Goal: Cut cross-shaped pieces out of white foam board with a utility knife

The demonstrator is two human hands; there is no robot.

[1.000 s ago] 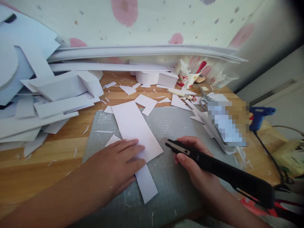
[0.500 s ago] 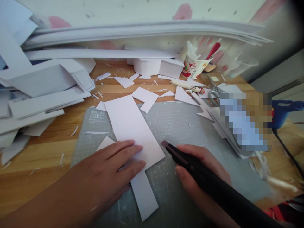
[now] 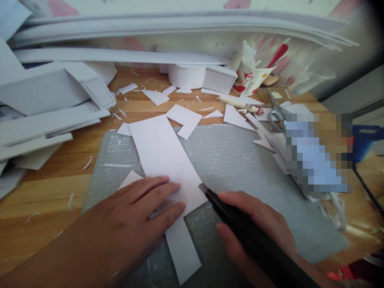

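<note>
My left hand (image 3: 141, 212) lies with fingers stretched out over a white rectangular board (image 3: 163, 148), pressing it on the grey-green cutting mat (image 3: 231, 160). Below that board a narrower white strip (image 3: 183, 252) sticks out toward me. Wrapped round a black utility knife (image 3: 231, 220), my right hand (image 3: 255, 216) is closed. The knife's blade tip is at the right edge of the white board, near its lower corner; whether it touches is hard to tell. A small white offcut (image 3: 131, 178) shows beyond my left hand's fingers.
White board pieces (image 3: 54, 92) are piled at the left, and long sheets (image 3: 180, 26) lean along the wall. At the back right stand a paper cup (image 3: 253, 78), scissors (image 3: 276, 114) and a blurred-out object (image 3: 315, 156). A blue glue gun (image 3: 364, 140) lies beyond. Scraps litter the wooden table (image 3: 78, 180).
My right hand has moved the knife slightly left, bringing its blade to the board's right edge. My left hand stays on the board. The camera view has shifted a little.
</note>
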